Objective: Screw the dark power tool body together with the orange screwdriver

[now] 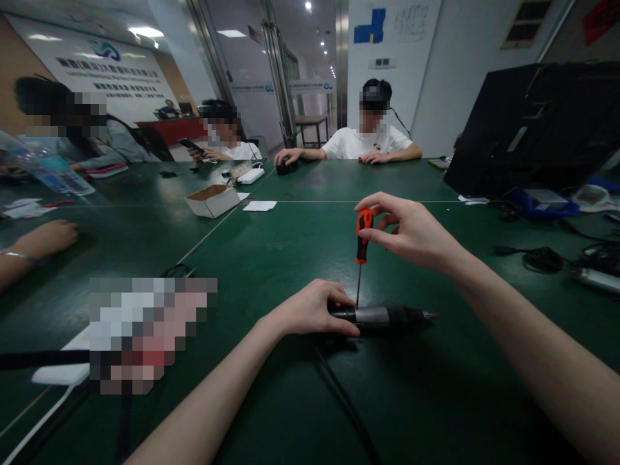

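Lying on the green table is a dark, pen-shaped power tool [372, 316] with a silver band and a metal tip pointing right; its exact kind is unclear. My left hand [322, 307] is wrapped round its left end, thumb in front and fingers behind. In my right hand [404, 226] is a red and black screwdriver [364, 236], gripped at the handle by thumb and fingers. The screwdriver stands nearly upright, its thin shaft reaching down to the tool's body near the silver band. Whether the tip sits in a screw is too small to tell.
A black cord [346, 397] runs toward the front edge. Blurred-out items [150, 329] lie left, beside another person's hand [61, 236]. Farther back are an open white box [213, 201] and seated people. At right stand a black monitor [537, 129] and coiled cables [542, 259].
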Tool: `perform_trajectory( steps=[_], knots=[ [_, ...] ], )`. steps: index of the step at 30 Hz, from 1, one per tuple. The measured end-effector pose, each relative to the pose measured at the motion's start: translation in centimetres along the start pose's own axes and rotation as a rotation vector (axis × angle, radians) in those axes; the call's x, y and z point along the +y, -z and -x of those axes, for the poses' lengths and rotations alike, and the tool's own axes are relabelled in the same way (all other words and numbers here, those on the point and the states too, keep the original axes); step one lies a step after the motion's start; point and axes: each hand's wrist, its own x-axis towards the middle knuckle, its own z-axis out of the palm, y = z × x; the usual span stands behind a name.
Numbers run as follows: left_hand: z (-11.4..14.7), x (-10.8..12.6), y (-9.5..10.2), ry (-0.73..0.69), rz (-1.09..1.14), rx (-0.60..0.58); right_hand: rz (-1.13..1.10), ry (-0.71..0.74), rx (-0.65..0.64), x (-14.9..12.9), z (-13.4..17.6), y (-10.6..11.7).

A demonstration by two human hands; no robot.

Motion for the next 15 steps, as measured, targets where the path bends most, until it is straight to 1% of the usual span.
perform_trajectory(
  steps=[8, 11, 15],
  knots=[
    [-0.04, 0.27, 0.18, 0.016, -0.015, -0.004, -0.093, -0.024, 0.022, -0.03, 0.03, -0.66],
    [-0.06, 0.21, 0.14, 0.013, -0.021, 0.000, -0.087, -0.014, 0.030, 0.05, 0.01, -0.81],
    [-0.09, 0.07, 0.07, 0.009, -0.016, 0.008, -0.089, 0.006, -0.011, 0.12, -0.02, -0.87]
  ],
)
